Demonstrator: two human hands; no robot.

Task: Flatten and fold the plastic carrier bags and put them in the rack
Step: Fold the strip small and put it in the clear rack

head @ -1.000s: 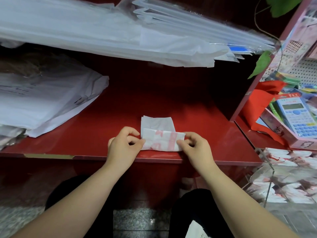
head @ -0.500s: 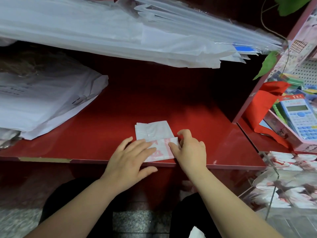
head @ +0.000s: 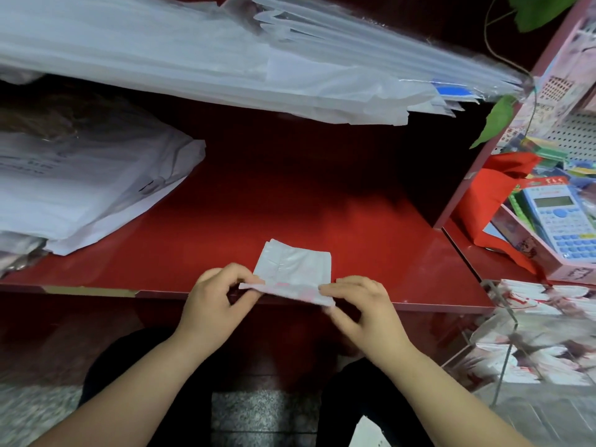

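Pinching folded bag with both hands, clear rack holding printed bags

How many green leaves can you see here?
2. The upper leaf is at the top right edge, partly cut off; the lower leaf hangs below it, further left. Others may be out of frame.

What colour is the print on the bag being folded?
Pinkish-red print on a white bag, clearest in the head view along its near edge.
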